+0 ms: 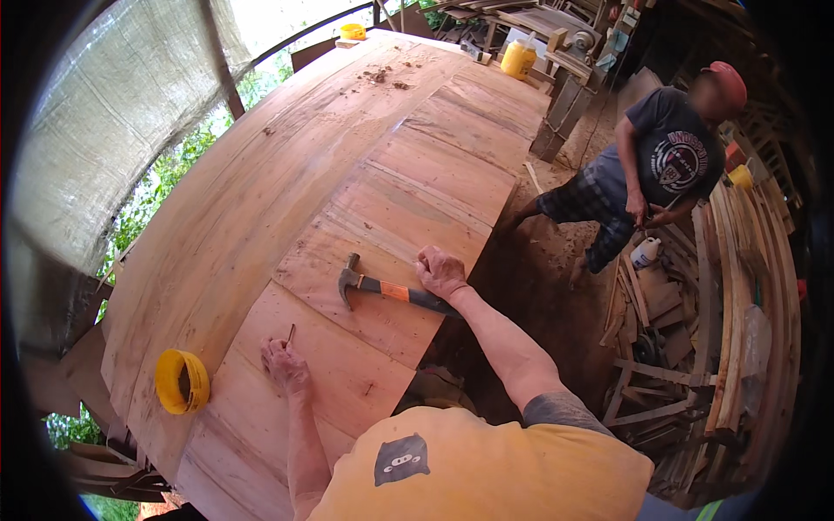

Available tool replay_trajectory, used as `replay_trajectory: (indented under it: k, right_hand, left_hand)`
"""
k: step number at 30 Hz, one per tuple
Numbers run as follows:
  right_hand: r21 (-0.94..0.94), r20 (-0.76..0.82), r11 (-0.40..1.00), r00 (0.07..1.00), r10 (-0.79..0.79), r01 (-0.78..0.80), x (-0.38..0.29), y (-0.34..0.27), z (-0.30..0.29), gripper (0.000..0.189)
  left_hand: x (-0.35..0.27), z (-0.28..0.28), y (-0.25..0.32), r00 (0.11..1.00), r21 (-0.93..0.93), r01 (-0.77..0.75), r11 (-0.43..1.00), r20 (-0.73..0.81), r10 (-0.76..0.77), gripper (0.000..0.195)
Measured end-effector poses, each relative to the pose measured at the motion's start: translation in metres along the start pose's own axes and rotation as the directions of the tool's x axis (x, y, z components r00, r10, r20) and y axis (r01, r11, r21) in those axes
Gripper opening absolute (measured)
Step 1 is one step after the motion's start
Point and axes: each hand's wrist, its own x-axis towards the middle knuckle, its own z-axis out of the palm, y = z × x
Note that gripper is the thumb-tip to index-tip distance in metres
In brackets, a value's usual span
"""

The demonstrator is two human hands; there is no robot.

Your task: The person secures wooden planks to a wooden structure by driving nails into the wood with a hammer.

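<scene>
My left hand is over the near part of a large wooden panel surface, its fingers closed on a thin nail that sticks up from them. My right hand rests with curled fingers just beyond the handle of a claw hammer; whether it holds anything small I cannot tell. The hammer lies on the boards between my hands, its head to the left, its grip end partly behind my right forearm. Left of my left hand, a yellow plastic tub shows dark contents that I cannot make out.
Wood shavings lie at the far end, near a yellow jug and another yellow container. A person in a red cap stands right of the panel's edge. Stacked timber strips, offcuts and a white bottle lie farther right.
</scene>
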Motion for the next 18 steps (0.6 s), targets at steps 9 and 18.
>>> replay_trajectory:
  k: [9, 18]
  right_hand:
    - [-0.037, -0.008, 0.999, 1.0, -0.003, 0.003, 0.0, 0.0, -0.001, 0.016]
    - [-0.015, -0.022, 1.0, 1.0, 0.002, -0.002, -0.001, -0.001, 0.0, 0.015]
  left_hand:
    - [0.0, -0.005, 0.013, 0.998, -0.012, -0.008, 1.0, -0.068, 0.007, 0.008]
    - [0.0, -0.005, 0.009, 0.997, -0.051, -0.016, 0.999, -0.071, 0.012, 0.008]
